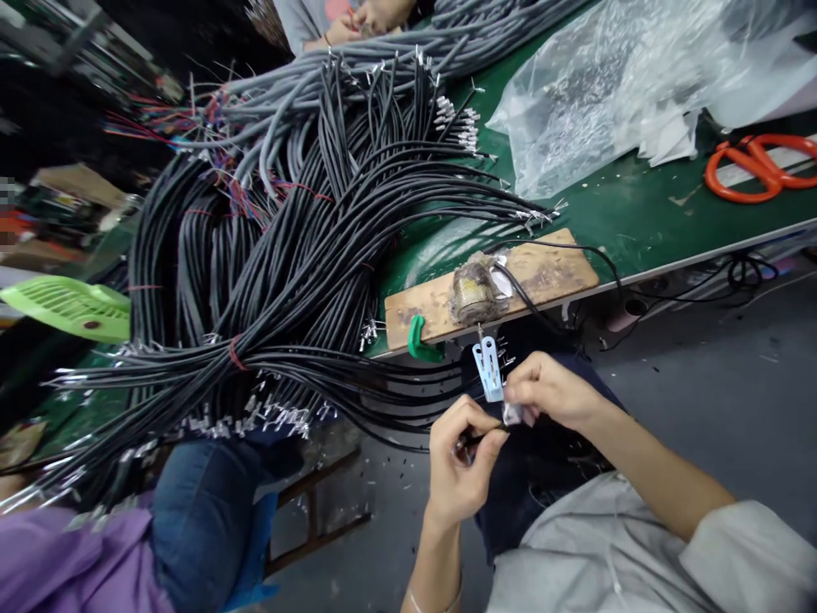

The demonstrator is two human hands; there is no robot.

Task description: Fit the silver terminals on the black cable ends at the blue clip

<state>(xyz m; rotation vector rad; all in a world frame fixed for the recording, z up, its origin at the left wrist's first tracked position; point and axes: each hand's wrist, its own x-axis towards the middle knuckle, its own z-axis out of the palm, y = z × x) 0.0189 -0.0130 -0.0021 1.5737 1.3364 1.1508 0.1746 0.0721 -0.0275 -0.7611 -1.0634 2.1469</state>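
Note:
My left hand (460, 460) is closed round the end of a black cable, thumb and forefinger pinching it near its tip. Close beside it, my right hand (555, 393) pinches a small whitish, shiny piece (511, 414) against the cable end; its exact kind is too blurred to tell. Just above my fingers hangs a light blue clothespin (488, 368), below a wooden board (555, 264) at the table edge. A lump wrapped in clear tape (473, 289) sits on that board. Black cables (306, 230) with stripped, pale ends lie bundled on the left, several reaching toward my left hand.
A green clamp (421, 339) grips the board's front edge. Orange-handled scissors (759, 168) and a clear plastic bag (574, 102) lie on the green table (670, 226). Grey cables (396, 51) run along the back. Another person's hands (357, 24) work there; a purple sleeve (82, 562) shows lower left.

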